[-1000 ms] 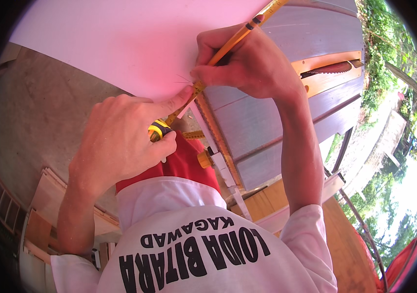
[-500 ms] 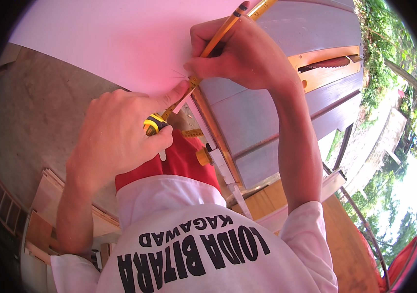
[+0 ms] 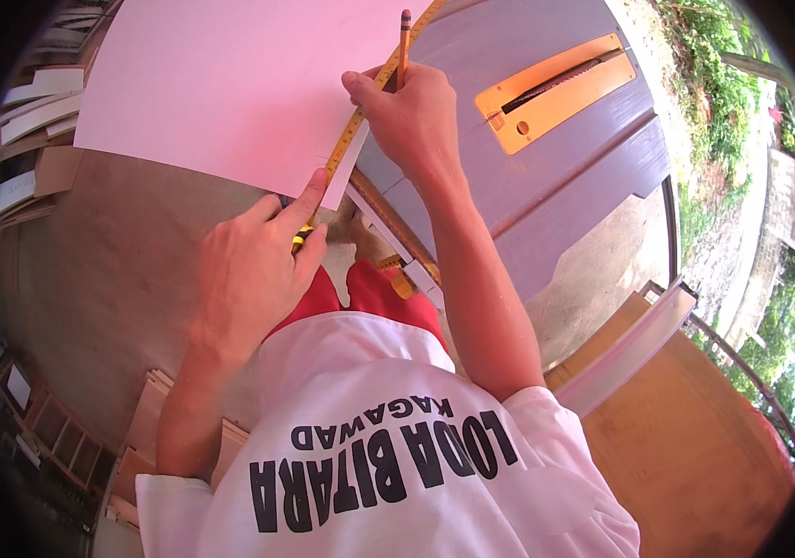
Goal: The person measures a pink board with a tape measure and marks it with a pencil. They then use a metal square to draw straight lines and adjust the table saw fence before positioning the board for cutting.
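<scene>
A large white board [image 3: 220,84] lies flat in front of me, its right edge over a grey saw table [image 3: 546,158]. A yellow tape measure blade [image 3: 353,130] runs along that edge. My left hand [image 3: 253,270] is closed around the yellow-black tape measure case [image 3: 301,237] at the board's near corner, index finger pressing the blade down. My right hand [image 3: 411,116] holds a brown pencil [image 3: 404,42] upright, its tip hidden behind my fingers, against the tape farther up the board.
An orange throat plate with a blade slot [image 3: 555,88] sits in the saw table. Stacked wood strips [image 3: 34,158] lie at left, a wooden panel [image 3: 695,437] at lower right, a concrete floor [image 3: 100,298] below, and greenery [image 3: 723,93] beyond.
The view has shifted so the board and hands sit lower in the picture. My right hand has turned the pencil from slanted to nearly upright. My left hand stays on the tape case.
</scene>
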Motion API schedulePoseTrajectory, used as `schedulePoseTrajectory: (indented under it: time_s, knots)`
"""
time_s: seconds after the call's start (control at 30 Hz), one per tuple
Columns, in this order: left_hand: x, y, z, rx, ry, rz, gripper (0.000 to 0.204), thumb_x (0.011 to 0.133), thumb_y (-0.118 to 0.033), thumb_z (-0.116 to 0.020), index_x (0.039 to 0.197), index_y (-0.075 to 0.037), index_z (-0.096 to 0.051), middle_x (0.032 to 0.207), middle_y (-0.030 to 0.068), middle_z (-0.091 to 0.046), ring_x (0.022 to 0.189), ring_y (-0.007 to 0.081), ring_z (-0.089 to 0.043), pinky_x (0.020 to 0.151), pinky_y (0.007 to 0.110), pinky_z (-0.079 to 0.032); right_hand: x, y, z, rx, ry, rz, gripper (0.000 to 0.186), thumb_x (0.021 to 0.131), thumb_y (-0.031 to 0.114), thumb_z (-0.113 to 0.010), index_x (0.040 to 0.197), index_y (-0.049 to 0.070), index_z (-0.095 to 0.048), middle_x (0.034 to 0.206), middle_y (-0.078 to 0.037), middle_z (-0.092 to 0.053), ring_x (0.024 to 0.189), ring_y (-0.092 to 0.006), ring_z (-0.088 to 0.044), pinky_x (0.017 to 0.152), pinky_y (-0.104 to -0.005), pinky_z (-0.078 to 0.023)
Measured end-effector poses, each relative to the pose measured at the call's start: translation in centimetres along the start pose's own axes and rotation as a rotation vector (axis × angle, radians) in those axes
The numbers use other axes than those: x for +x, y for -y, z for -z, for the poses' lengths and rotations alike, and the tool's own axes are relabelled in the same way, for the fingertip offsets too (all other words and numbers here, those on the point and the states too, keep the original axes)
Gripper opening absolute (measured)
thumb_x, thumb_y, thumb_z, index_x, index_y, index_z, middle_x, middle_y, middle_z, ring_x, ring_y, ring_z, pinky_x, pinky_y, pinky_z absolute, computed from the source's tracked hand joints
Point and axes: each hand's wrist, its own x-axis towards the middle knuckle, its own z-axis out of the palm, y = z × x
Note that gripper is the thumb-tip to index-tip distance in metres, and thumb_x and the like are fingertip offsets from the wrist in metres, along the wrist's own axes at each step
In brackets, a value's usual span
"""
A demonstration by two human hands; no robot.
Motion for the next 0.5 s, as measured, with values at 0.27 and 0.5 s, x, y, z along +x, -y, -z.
schedulePoseTrajectory:
  time_s: [0.27, 0.5]
  knots:
    - [-4.6, -1.6, -0.7, -0.356, -0.315, 0.094, 0.055, 0.087, -0.020, -0.082, 0.134, 0.002, -0.064, 0.087, 0.0117, -0.070, 0.075, 0.0214, -0.070, 0.068, 0.034, -0.055, -4.3, 4.7, 1.6, 0.322, 0.044, 0.090, 0.047, 0.105, 0.035, -0.057, 0.081, -0.001, -0.074, 0.067, -0.008, -0.071, 0.060, -0.0175, -0.068, 0.062, -0.0357, -0.054]
    - [-9.5, -0.7, -3.2, -0.582, -0.296, 0.312, 0.033, 0.091, -0.025, -0.079, 0.106, 0.003, -0.070, 0.093, 0.0143, -0.068, 0.083, 0.0273, -0.070, 0.073, 0.037, -0.054, -8.5, 4.2, -1.5, 0.317, 0.069, 0.234, 0.051, 0.108, 0.035, -0.052, 0.076, -0.001, -0.071, 0.057, -0.010, -0.064, 0.054, -0.0233, -0.067, 0.058, -0.0359, -0.053]
